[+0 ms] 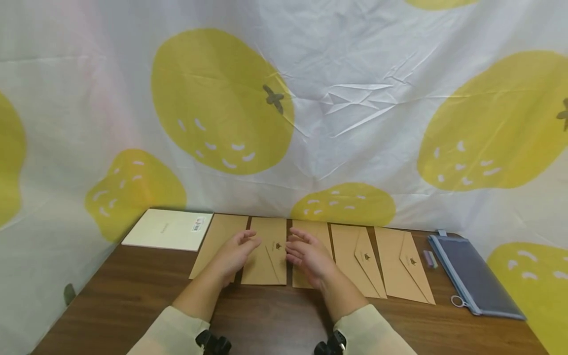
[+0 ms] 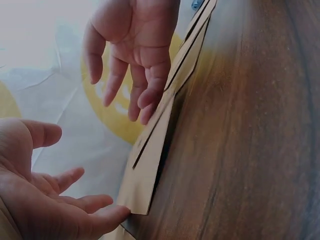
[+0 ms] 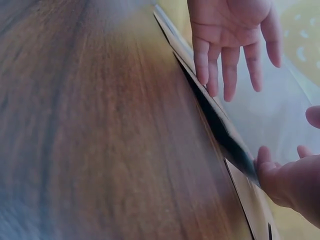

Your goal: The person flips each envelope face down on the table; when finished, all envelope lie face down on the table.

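Several brown paper envelopes lie side by side in a row on the wooden table. My left hand [image 1: 232, 255] is over the gap between the first envelope [image 1: 222, 229] and the second envelope [image 1: 270, 231], fingers relaxed and holding nothing. Over the third envelope [image 1: 320, 230] is my right hand [image 1: 311, 255], fingers loosely bent, also with nothing in it. The palms face each other. The fourth envelope [image 1: 348, 244] and fifth envelope [image 1: 390, 249] show pointed flaps with a small dark crown mark. In the left wrist view, fingertips of the left hand [image 2: 45, 195] overlap an envelope's edge.
A white flat booklet or box [image 1: 173, 229] with a barcode label lies at the back left. To the right sit two small coloured sticks [image 1: 429, 259] and a blue zip pouch [image 1: 481, 278] with a ring pull. A fruit-print curtain [image 1: 346, 123] hangs behind the table [image 1: 270, 315].
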`<state>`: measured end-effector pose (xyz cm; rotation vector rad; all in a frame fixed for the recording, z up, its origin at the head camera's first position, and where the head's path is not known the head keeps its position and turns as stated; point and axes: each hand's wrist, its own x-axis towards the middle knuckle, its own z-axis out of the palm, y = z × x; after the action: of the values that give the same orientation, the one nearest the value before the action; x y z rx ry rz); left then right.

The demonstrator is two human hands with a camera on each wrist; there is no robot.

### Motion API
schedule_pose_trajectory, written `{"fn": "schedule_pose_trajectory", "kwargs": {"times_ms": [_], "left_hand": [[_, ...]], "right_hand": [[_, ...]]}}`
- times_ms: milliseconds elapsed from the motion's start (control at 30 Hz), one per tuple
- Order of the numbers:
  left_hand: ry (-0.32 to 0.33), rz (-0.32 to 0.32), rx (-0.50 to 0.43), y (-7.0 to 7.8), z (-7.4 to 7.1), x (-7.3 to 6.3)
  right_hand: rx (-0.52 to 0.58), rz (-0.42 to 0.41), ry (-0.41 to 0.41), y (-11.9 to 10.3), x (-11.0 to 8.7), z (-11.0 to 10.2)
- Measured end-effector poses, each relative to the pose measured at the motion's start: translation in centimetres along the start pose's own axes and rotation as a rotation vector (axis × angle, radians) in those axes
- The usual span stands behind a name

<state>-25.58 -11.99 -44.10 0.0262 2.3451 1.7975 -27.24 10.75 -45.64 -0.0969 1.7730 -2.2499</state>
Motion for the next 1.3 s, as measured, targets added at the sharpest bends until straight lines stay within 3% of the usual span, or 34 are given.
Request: {"fn": "schedule_pose_trajectory", "kwargs": {"times_ms": [200,533,700,1033,1300], "left_hand": [[-0.010,0.003,0.009,0.1,0.2,-0.1],[-0.087,0.024,-0.095,0.0,1.4,0.1],[-0.113,0.073,-0.097,0.2,1.8,-0.2],[-0.144,0.104,-0.058,1.1,2.3,-1.1],[-0.200,0.140,-0.139,1.1,2.2,-0.9]], "right_hand": [[-0.005,-0.020,0.041,-0.2,0.1,0.1],[-0.051,-0.044,-0.026,-0.3,0.1,0.8],[-0.049,-0.039,-0.070,-0.4,-0.2,1.1],[-0.041,-0.035,-0.123,-0.5,-0.4,1.5],[-0.034,-0.032,-0.155,-0.7,-0.8,1.7]]}}
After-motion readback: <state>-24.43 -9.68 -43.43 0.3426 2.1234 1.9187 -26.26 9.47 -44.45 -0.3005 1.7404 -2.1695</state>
